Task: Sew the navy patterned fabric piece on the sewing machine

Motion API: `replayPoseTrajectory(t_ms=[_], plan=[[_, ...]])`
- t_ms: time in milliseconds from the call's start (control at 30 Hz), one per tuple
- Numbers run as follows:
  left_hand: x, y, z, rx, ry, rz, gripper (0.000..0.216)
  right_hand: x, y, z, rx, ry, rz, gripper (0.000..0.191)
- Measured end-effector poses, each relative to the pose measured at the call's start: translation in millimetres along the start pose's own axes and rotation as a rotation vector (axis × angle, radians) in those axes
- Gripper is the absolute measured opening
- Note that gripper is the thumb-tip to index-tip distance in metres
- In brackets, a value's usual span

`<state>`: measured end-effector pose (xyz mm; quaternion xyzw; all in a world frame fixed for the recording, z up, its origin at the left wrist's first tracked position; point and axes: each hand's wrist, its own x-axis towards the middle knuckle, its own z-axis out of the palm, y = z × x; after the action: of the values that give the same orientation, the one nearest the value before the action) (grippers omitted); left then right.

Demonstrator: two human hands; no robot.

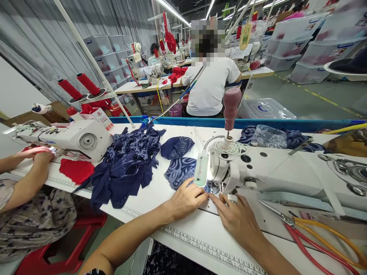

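My left hand (186, 199) has its fingers curled and pressed together at the near edge of a navy patterned fabric piece (179, 172), beside the needle area of a white sewing machine (275, 168). My right hand (236, 212) lies on the machine bed with fingers stretched out, its index fingertip close to my left fingertips. Part of the fabric runs under the presser foot (222, 187), where the lamp shines. A pale green tag-like plate (201, 170) hides some of it. Another navy piece (177, 148) lies just behind.
Left of my hands is a heap of navy fabric pieces (129, 160). Scissors (292, 221) with red and orange handles lie at right. A pink-handled tool (231, 109) stands upright on the machine. A co-worker's arms (37, 164) work at the left machine (69, 139); another person (210, 84) sits ahead.
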<state>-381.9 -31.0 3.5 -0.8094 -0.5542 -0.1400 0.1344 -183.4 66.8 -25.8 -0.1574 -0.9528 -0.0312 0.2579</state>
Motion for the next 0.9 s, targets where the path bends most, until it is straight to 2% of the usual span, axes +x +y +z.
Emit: replayPoseTrajectory(t_ms=[200,400,767,900], plan=[[-5.0,2.4,8.7,-0.052,0.039,-0.037,0.024,1.3,1.2,-4.2,0.026,0.030,0.016,0.037],[-4.3,0.5,7.4,-0.091,-0.006,-0.065,0.025,0.2,3.6,-4.2,0.041,0.076,0.027,0.033],[-9.4,-4.2,9.7,-0.207,-0.039,-0.104,0.035,-0.1,1.6,-3.2,0.035,-0.036,0.024,0.037],[-7.8,-3.7,7.3,-0.204,0.007,-0.105,0.028,1.5,0.4,-4.6,0.045,-0.051,0.033,0.037]])
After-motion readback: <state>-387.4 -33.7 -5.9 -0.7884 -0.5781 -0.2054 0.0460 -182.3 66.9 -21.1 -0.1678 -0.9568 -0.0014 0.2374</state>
